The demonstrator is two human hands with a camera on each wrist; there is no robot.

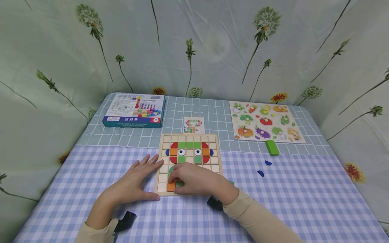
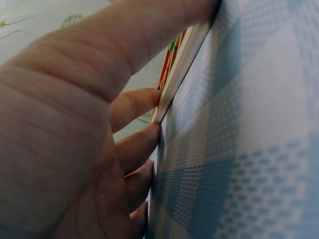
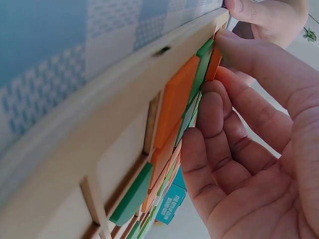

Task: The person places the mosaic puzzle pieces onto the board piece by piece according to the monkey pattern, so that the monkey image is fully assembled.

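A wooden grid board (image 1: 214,167) lies on the checked cloth, holding red, green, orange and blue tiles and two eye tiles (image 1: 181,152). My right hand (image 1: 194,179) reaches over its lower half and covers several cells. Thumb and index finger pinch an orange square tile (image 3: 214,63) at the board's lower left, beside a green tile (image 3: 203,62). Spread along the board's left side, my left hand (image 1: 133,184) touches the frame with its fingertips, the thumb near the lower left corner. A larger orange tile (image 3: 174,102) shows nearer the right wrist camera.
A pattern card (image 1: 197,125) lies just behind the board. At the back left is a box (image 1: 133,111), at the back right a vegetable puzzle board (image 1: 275,113). A green block (image 1: 271,147) and two blue half-round pieces (image 1: 260,173) lie to the right.
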